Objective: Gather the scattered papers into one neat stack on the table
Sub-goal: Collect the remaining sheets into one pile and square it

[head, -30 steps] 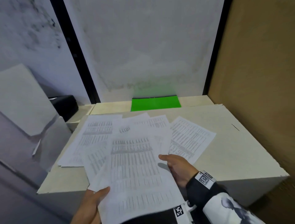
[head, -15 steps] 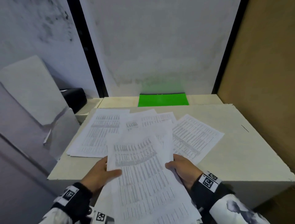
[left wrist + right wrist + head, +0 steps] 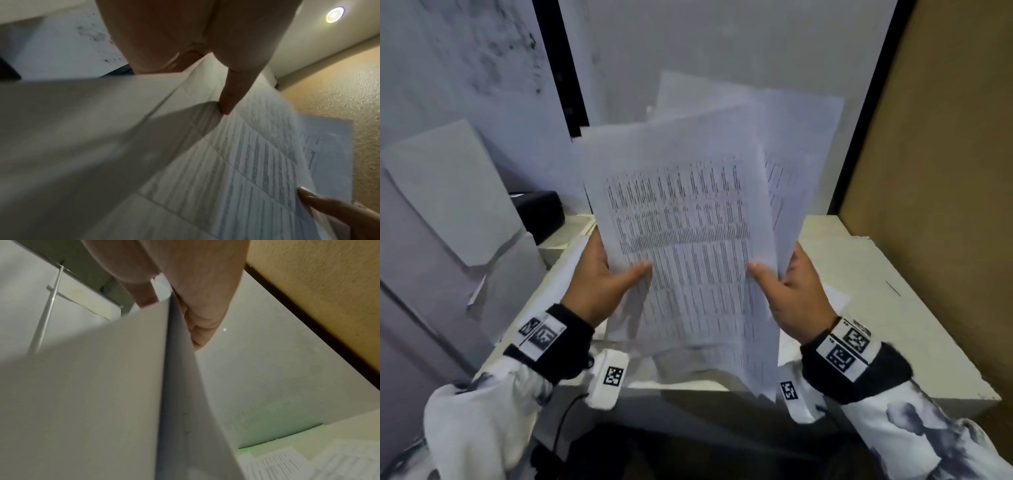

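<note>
I hold a loose bundle of printed papers (image 3: 688, 222) upright and above the white table (image 3: 866, 274), its sheets fanned and uneven at the top. My left hand (image 3: 619, 274) grips the bundle's left edge, thumb on the front sheet. My right hand (image 3: 780, 277) grips the right edge the same way. The left wrist view shows my left hand (image 3: 228, 100) pressing its thumb on the papers (image 3: 246, 162). In the right wrist view my right hand (image 3: 195, 308) pinches the papers (image 3: 179, 386) edge-on. A few more printed sheets (image 3: 287, 464) lie flat on the table below.
A green sheet (image 3: 287, 436) lies at the table's back edge. A black box (image 3: 537, 212) and leaning grey panels (image 3: 448, 192) stand to the left. A brown wall (image 3: 945, 171) closes the right side, and a white wall is behind.
The papers have been lifted off the table and tipped upright. My left hand moved up to the bundle's left edge, and my right hand now grips its right edge.
</note>
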The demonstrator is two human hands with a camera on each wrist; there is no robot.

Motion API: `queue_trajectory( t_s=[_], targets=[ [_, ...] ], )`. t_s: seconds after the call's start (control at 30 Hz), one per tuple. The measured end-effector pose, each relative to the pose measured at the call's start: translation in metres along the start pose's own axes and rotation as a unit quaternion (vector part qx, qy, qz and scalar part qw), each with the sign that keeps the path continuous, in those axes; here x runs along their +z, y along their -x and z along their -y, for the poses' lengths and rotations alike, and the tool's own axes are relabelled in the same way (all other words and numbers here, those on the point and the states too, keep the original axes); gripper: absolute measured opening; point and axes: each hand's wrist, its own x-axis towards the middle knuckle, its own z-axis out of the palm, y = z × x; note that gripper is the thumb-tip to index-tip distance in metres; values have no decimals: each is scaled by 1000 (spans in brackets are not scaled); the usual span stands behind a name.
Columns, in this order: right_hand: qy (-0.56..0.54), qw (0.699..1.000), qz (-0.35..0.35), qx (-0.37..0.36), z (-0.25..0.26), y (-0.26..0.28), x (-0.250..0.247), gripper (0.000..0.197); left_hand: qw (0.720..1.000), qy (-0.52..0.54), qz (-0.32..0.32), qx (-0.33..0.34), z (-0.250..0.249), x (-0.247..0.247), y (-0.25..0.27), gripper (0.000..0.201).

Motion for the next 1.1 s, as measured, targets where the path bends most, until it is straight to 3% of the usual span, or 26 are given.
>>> queue_trajectory(
  t_s=[0.17, 0.3, 0.47, 0.7, 0.8, 0.87, 0.9, 0.93, 1.0, 1.07, 1.1],
  targets=[
    [-26, 997, -62, -41, 2, -7, -6, 40, 997, 49, -57, 16, -8, 27, -13, 60],
    [-55, 996, -72, 3, -5, -7, -16, 38, 997, 58, -49, -23, 2, 54, -7, 65],
    [-11, 998, -28, 59, -30, 1, -18, 32, 997, 44, -27, -64, 23, 80, 5, 56],
    [-21, 983, -37, 179, -73, 21, -15, 15, 987, 45, 32, -150, 68, 95, 32, 50],
    [-11, 974, -89, 207, -85, 22, -22, 9, 976, 40, 82, -198, 82, 99, 32, 38],
    [-11, 966, -135, 222, -86, 17, -36, 9, 970, -58, 104, -210, 92, 94, 21, 39],
    [-12, 960, -155, 231, -85, 15, -45, 13, 959, -150, 113, -214, 100, 89, 14, 47],
    [-18, 954, -171, 245, -85, 14, -55, 19, 929, -261, 133, -229, 110, 81, 7, 59],
    [-42, 940, -194, 279, -85, 15, -73, 30, 834, -426, 208, -281, 129, 69, -3, 88],
    [-83, 919, -204, 326, -89, 21, -86, 34, 766, -481, 273, -328, 141, 67, -5, 113],
    [-100, 908, -206, 351, -90, 24, -91, 34, 750, -489, 292, -336, 140, 70, -4, 120]
  ],
)
